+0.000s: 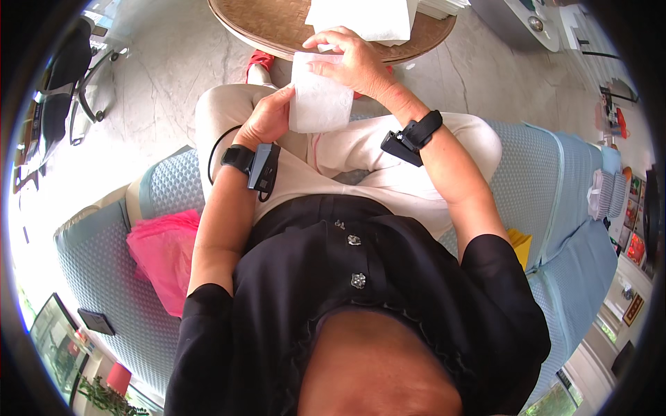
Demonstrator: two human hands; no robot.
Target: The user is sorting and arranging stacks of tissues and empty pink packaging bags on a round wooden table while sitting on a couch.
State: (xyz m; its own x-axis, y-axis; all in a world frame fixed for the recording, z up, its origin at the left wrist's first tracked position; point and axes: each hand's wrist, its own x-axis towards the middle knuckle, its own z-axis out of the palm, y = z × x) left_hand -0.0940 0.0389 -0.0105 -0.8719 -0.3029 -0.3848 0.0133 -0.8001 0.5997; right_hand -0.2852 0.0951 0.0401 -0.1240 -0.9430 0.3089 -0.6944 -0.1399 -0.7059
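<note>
Between my hands, above my lap, is a folded white sheet of tissue paper (pixel 321 106). My left hand (pixel 269 113) grips its left edge, with the thumb along the side. From the upper right, my right hand (pixel 354 61) reaches over its top edge; the thumb lies on the front and the fingers are bent near a small white piece at the top. Just beyond my hands, white paper sheets (pixel 367 18) lie stacked on a round woven tray (pixel 260 18). Both wrists carry strapped dark devices.
I sit on a sofa with a pale blue quilted cover (pixel 525 171). Pink plastic sheets (pixel 164 255) lie at my left, and a yellow item (pixel 520 247) at my right. A wheeled office chair (pixel 73 78) stands on the marble-look floor (pixel 156 78) at far left.
</note>
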